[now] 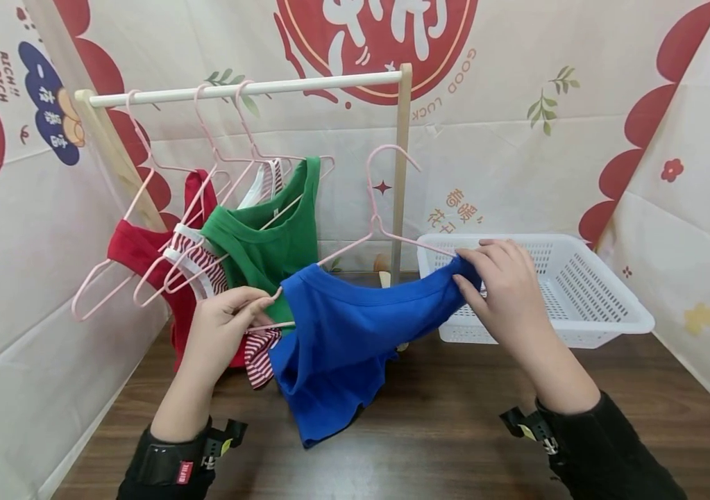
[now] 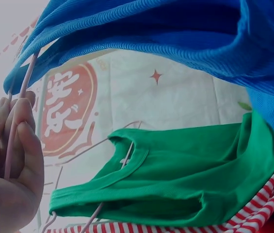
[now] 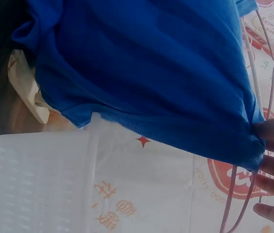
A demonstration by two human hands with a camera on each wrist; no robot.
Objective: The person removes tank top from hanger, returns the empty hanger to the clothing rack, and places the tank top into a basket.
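A blue sleeveless top (image 1: pixel 348 333) hangs on a pink wire hanger (image 1: pixel 375 222) held in front of the rack. My left hand (image 1: pixel 220 333) pinches the hanger's left end, just outside the top's left shoulder strap. At the other end, the thumb and fingers of my right hand (image 1: pixel 511 292) grip the right strap over the hanger's tip. The hanger's hook points up, off the rod. In the left wrist view, the pink wire passes between the left fingers and into the blue strap. The right wrist view shows the cloth bunched at the right fingertips.
A clothes rack with a white rod (image 1: pixel 305 85) and wooden posts stands behind. On it hang a green top (image 1: pixel 261 250), a red top (image 1: pixel 132 243) and red-and-white striped clothing (image 1: pixel 195 260). A white plastic basket (image 1: pixel 632 321) sits at the right on the wooden table (image 1: pixel 454 430).
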